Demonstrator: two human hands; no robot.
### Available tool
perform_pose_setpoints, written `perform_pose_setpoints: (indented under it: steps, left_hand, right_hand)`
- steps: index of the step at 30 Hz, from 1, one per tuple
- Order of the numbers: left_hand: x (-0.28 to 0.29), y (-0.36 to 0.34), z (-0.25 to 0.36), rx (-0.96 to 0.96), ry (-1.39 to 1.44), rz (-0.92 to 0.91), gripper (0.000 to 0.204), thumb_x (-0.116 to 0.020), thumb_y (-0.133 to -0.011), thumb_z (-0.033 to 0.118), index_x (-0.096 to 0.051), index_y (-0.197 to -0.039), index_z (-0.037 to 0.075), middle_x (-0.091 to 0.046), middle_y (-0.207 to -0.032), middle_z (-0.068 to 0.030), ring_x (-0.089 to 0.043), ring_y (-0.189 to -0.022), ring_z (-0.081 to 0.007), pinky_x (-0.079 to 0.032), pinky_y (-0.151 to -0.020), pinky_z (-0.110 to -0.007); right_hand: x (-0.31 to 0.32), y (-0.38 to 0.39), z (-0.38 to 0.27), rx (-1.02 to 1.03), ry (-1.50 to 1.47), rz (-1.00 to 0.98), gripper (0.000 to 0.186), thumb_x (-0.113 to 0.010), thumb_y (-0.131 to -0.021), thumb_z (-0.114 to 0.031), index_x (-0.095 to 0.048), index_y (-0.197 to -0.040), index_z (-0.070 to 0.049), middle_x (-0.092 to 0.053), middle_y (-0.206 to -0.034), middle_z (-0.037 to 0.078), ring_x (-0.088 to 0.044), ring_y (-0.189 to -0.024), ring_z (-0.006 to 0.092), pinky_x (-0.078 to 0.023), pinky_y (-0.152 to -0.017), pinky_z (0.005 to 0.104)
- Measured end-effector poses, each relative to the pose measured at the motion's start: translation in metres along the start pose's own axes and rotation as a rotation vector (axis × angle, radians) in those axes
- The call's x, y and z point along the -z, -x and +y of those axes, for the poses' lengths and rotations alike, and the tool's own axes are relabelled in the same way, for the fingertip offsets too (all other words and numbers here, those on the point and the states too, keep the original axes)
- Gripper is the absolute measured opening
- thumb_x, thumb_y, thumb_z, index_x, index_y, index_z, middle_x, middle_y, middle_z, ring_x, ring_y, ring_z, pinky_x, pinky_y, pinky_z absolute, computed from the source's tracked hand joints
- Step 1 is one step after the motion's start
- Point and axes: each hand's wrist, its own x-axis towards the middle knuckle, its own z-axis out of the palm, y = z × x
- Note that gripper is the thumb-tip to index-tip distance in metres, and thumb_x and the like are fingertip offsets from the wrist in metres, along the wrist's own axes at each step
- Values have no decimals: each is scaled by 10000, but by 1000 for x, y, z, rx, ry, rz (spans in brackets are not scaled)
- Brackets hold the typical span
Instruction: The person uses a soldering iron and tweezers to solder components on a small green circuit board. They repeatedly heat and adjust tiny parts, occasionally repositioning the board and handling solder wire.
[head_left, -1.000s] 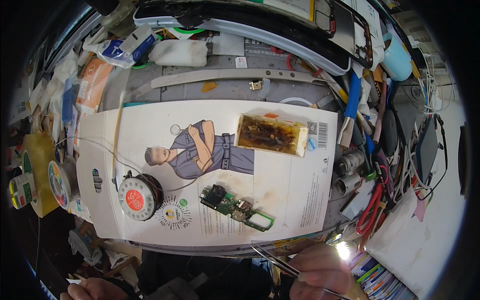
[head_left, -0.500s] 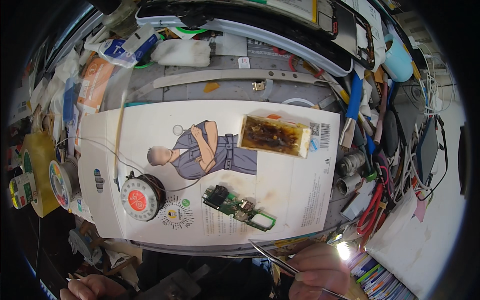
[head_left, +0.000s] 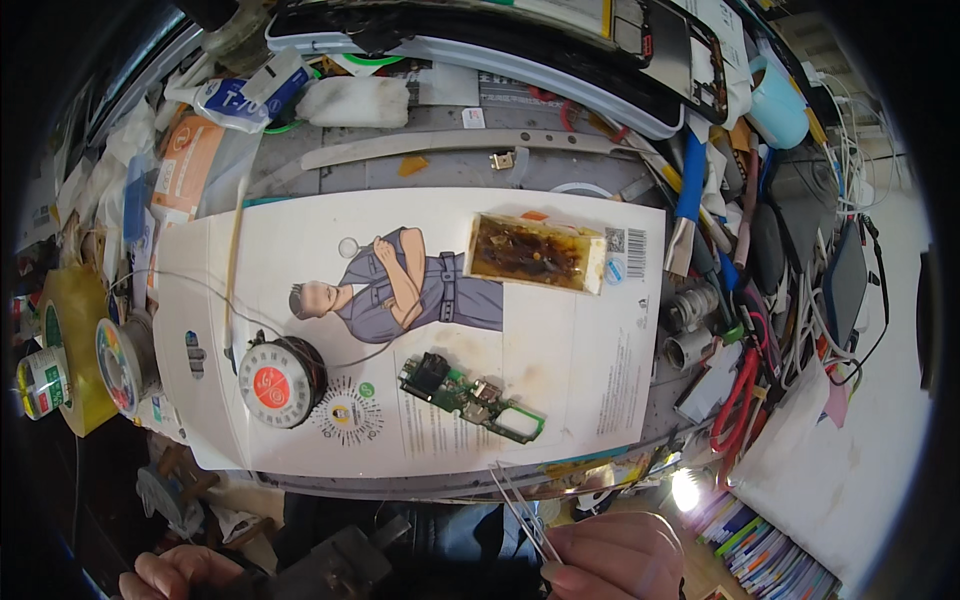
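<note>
My right hand (head_left: 612, 556) sits at the bottom edge, pinching thin metal tweezers (head_left: 520, 505) whose tips point up toward a small green circuit board (head_left: 470, 397). The board lies on a white printed sheet (head_left: 560, 340) on the bench, a short way above the tweezer tips and apart from them. My left hand (head_left: 175, 572) is low at the bottom left, fingers curled beside a dark grey object (head_left: 335, 565); I cannot tell whether it grips it. A spool of solder wire (head_left: 282, 380) rests on the sheet left of the board.
A brown-stained sponge pad (head_left: 537, 253) lies on the sheet's upper right. Yellow tape rolls (head_left: 62, 350) stand at the left. Red-handled pliers (head_left: 738, 395), cables and tools crowd the right side. Packets and a tray line the back. A small lamp (head_left: 686, 489) glows at lower right.
The view has shifted slightly; my right hand with the tweezers stays near the bottom edge. The board, spool and sponge have not moved on the sheet.
</note>
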Motion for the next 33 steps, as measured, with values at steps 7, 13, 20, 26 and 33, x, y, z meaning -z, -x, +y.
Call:
perform_pose_setpoints:
  steps: [7, 13, 20, 26, 33]
  left_hand:
    - [3, 3, 1, 7, -31, 16, 580, -587, -1017, 565, -488, -1388, 131, -555, -1404, -180, -518, -1304, -432, -452, -1052, -537]
    - [4, 5, -1, 27, -20, 42, 563, -603, -1004, 577, -521, -1385, 171, -576, -1407, -144, -541, -1298, -408, -450, -1037, -527]
    - [0, -4, -9, -15, 25, 17, 571, -593, -1011, 576, -524, -1384, 149, -575, -1414, -162, -559, -1285, -411, -472, -1039, -507]
    - [-10, -11, -20, -45, -69, 34, 558, -587, -1021, 556, -524, -1355, 113, -581, -1391, -158, -575, -1258, -413, -484, -1028, -512]
    - [-16, -19, -21, -36, 17, -5, 551, -615, -1012, 538, -518, -1369, 129, -579, -1396, -131, -562, -1271, -405, -465, -1034, -524]
  right_hand:
    - [4, 14, -22, -168, 51, -1, 202, -696, -813, 8, -692, -1009, 56, -713, -827, 180, -696, -646, 291, -575, -565, 358]
    - [-20, 28, -4, -101, -1, 230, 104, -638, -863, 18, -678, -955, 43, -732, -853, 204, -711, -671, 304, -582, -606, 385]
    - [-8, 36, -19, -310, -309, 249, 131, -640, -949, -59, -637, -1031, 44, -730, -924, 301, -726, -719, 366, -601, -625, 422]
    - [-3, 28, -11, -329, -445, 229, 143, -616, -992, -89, -632, -1071, 29, -704, -895, 338, -731, -756, 402, -611, -643, 449]
    - [14, -19, 9, -487, -525, -13, 290, -570, -1074, -201, -586, -1117, 85, -691, -1015, 352, -732, -784, 354, -613, -641, 409]
